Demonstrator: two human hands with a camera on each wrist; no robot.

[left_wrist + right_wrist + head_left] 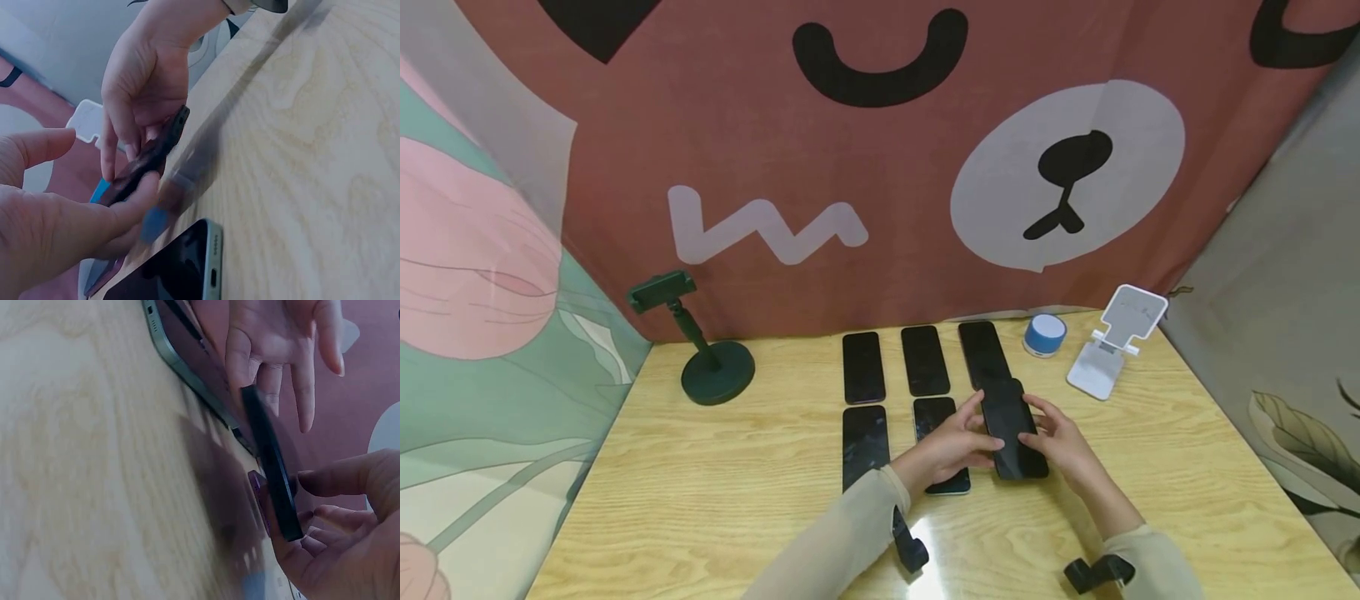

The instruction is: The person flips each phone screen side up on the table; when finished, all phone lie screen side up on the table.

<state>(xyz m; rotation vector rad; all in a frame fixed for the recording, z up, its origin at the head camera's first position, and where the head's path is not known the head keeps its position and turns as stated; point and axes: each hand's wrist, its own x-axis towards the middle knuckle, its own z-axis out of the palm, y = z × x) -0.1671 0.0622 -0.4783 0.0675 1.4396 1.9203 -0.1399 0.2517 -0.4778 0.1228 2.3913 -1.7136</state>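
A black smartphone (pixel 1015 446) is raised above the table, tilted. My right hand (pixel 1060 442) grips it by its right side, fingers and thumb around the edge. My left hand (pixel 951 446) is at its left side; its fingers look fairly straight in the right wrist view, their tips overlapping the phone's edge. Below the left hand lies a light-edged smartphone (pixel 212 269), partly covered in the head view. Another smartphone (pixel 865 437) lies to its left. Three more dark phones make the back row: one left (pixel 863 367), one middle (pixel 925 360), one right (pixel 985 354).
A dark green phone stand (pixel 718 372) is at the back left. Toward the back right are a small blue-and-white cylinder (pixel 1045 335) and a white folding phone stand (pixel 1097 367). A printed curtain (pixel 775 300) hangs along the wooden table's (pixel 722 500) back edge.
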